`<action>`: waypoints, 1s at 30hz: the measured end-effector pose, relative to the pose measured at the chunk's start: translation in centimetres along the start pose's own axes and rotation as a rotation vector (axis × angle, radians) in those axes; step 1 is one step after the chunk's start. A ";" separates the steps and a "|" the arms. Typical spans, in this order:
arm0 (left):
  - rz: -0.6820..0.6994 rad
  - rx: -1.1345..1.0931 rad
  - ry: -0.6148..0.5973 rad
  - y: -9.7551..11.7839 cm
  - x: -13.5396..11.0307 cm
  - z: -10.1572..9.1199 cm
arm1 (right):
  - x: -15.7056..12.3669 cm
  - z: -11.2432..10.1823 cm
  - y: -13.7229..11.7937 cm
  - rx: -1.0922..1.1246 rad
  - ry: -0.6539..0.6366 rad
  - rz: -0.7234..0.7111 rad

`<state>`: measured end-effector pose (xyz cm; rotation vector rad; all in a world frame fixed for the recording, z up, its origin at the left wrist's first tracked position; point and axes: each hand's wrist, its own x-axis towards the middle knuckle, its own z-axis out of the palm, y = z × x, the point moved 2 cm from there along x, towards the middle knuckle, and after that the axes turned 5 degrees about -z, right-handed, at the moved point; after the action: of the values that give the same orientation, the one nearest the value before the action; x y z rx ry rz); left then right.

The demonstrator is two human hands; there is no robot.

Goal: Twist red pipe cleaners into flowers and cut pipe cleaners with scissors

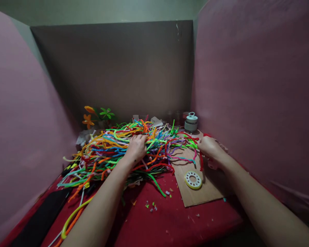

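A large tangled heap of multicoloured pipe cleaners covers the middle of the table. My left hand lies on the heap with its fingers curled down around some of the pipe cleaners; its fingertips are hidden among them. To the right, my right hand is closed, with red pipe cleaner showing at its fingers. Green and pink strands lie close beside that hand, over a brown board. On the board, below the strands, rests a white tape spool with a yellowish rim.
Orange and green pipe cleaner flowers stand at the back left. A pale-lidded jar is at the back right. A black item lies at the left. Small scraps dot the red tablecloth. Pink sheets flank both sides.
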<state>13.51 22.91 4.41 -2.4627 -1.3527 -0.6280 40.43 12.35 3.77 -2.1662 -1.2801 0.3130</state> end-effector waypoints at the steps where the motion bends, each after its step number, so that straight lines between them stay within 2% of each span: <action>1: 0.000 -0.005 0.004 0.2 -0.1 -0.7 | -0.2 -0.2 -0.1 0.028 0.007 -0.006; 4: 0.030 -0.030 0.058 1.3 -0.9 -3.5 | -1.1 -0.7 -1.1 0.148 0.055 -0.051; 5: 0.070 -0.065 0.124 1.8 -1.3 -4.6 | -1.5 -0.9 -1.6 0.222 0.079 -0.074; 6: 0.098 -0.105 0.178 2.4 -1.8 -5.5 | -1.9 -0.9 -2.2 0.335 0.099 -0.101; 7: 0.117 -0.151 0.224 2.9 -2.3 -6.2 | -2.4 -0.8 -2.9 0.616 0.098 -0.129; 9: 0.170 -0.257 0.238 4.0 -3.3 -6.7 | -3.4 -0.1 -4.5 1.103 -0.039 -0.181; 12: 0.220 -0.521 0.136 5.1 -4.7 -6.4 | -5.0 1.2 -6.9 1.439 -0.240 -0.167; 15: 0.201 -0.869 0.019 5.7 -6.0 -6.2 | -6.3 2.7 -8.6 1.530 -0.402 -0.131; 19: -0.061 -1.309 -0.059 5.5 -7.2 -6.5 | -6.9 4.7 -9.3 1.587 -0.537 -0.066; 22: -0.252 -1.612 -0.078 5.0 -7.6 -5.9 | -6.7 5.9 -9.2 1.638 -0.520 -0.003; 25: -0.355 -1.894 -0.052 4.5 -7.5 -5.1 | -6.7 6.5 -8.9 1.647 -0.494 0.028; 27: -0.371 -1.993 -0.056 4.4 -7.5 -4.8 | -6.9 6.7 -8.7 1.639 -0.484 0.058; 30: -0.376 -2.001 -0.084 4.5 -7.6 -4.7 | -7.1 7.2 -8.4 1.638 -0.477 0.100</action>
<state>12.54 12.96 4.70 -3.1530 -1.3005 -3.1856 27.33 11.92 2.47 -0.7102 -0.5800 1.3712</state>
